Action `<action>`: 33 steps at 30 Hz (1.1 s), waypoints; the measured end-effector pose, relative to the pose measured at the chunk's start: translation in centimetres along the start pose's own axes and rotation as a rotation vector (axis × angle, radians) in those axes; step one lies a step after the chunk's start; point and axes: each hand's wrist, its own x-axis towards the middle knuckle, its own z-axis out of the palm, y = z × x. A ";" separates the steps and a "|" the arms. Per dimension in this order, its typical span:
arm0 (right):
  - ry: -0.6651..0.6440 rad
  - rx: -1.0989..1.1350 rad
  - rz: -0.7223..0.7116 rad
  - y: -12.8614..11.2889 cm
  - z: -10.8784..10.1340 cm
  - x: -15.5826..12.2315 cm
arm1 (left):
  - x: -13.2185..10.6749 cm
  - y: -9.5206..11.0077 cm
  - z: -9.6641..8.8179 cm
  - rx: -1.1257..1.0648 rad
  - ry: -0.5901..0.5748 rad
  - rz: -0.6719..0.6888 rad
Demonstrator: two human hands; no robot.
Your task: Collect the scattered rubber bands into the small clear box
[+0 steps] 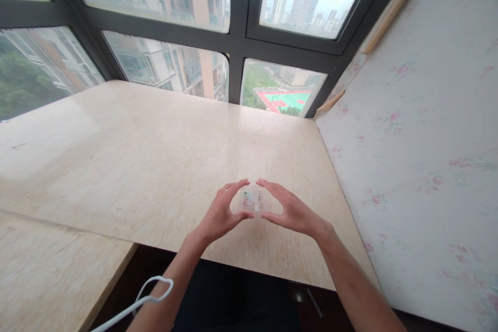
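Note:
A small clear plastic box (pixel 251 200) with green and orange bits inside rests on the beige marble-look tabletop (pixel 163 166). My left hand (pixel 223 212) curves round its left side, thumb and fingers pinching toward it. On the other side my right hand (pixel 290 210) does the same in mirror image. Both hands touch or nearly touch the box edges; fingers are bent in a C shape around it.
A floral-papered wall (pixel 408 166) bounds the table on the right. Dark-framed windows (pixel 237 41) run along the back. A lower wooden surface (pixel 50 270) sits at the left front. A white cable (pixel 148 295) loops by my left forearm.

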 end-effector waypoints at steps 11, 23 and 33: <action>0.063 0.072 0.070 4.8 3.0 0.1 | 1.6 -3.3 1.0 0.031 -0.131 -0.066; 0.074 0.124 0.103 4.7 3.6 -0.2 | 1.0 -4.0 1.5 0.028 -0.130 -0.049; 0.064 0.107 0.105 4.9 3.8 -0.3 | 1.0 -4.6 1.7 0.042 -0.143 -0.038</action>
